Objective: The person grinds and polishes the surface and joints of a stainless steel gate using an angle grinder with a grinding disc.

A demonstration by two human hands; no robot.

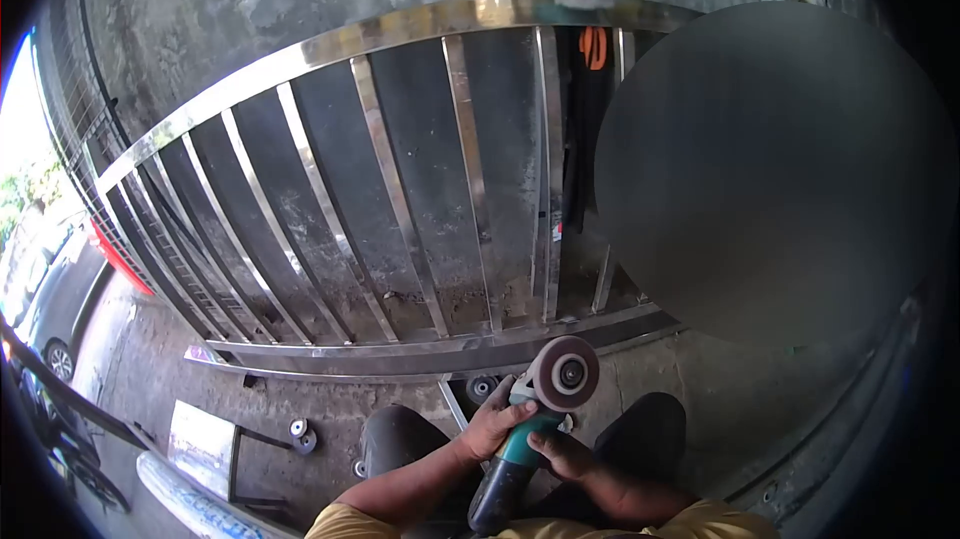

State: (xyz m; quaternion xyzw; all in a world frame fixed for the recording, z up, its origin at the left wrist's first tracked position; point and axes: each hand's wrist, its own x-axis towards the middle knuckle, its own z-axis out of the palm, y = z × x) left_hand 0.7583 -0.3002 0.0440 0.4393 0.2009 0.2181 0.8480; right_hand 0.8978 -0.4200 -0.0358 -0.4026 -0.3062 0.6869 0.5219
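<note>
Left hand: I am seeing the left hand [492, 424] wrapping its fingers [500, 401] closed around the front of an angle grinder [528, 429], just behind the disc.
Right hand: the right hand [562, 454] is gripping the teal body of the same tool lower down, fingers curled shut on it.
Grinder: it is pointing up and away from the person's lap, its round flap disc [566, 373] facing the camera and sitting just in front of the gate's bottom rail; I cannot tell whether the disc is spinning or touching the metal.
Gate: a shiny steel gate [400, 239] with upright bars is lying tilted across the concrete floor [300, 419], its curved top rail running along the far side.
Knees: the person is crouching, dark trouser knees [400, 439] showing on either side of the tool.
Right side: a large dark round shape [770, 179] is covering much of the view there; I cannot tell what it is.
Floor near the left: small wheels [300, 434] are lying beside a short piece of shiny metal [203, 444].
Far left: a parked car [50, 309] is standing outside in daylight.
</note>
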